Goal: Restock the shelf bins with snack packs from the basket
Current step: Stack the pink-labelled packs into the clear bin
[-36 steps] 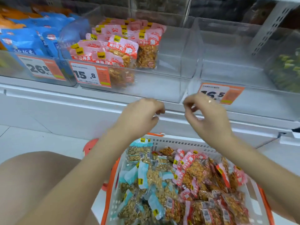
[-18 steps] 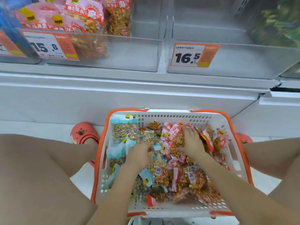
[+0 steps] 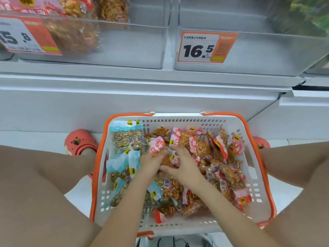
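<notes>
White basket (image 3: 179, 226) with orange rim on the floor, heaped with snack packs: blue-topped ones (image 3: 127, 135) at left, pink-topped ones (image 3: 197, 145) at right. Left hand (image 3: 151, 164) and right hand (image 3: 185, 167) side by side in the heap, fingers spread over a pink pack (image 3: 157, 146); cannot tell whether either grips it. Left bin (image 3: 124, 49), marked 15.8, partly stocked, blurred, cut off. Right bin (image 3: 258, 56), marked 16.5, bare. White shelf front (image 3: 124, 97), pale floor, pink clog (image 3: 80, 142).

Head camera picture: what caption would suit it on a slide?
Both hands, left and right, dig into red snack packs in the basket below the bins.
</notes>
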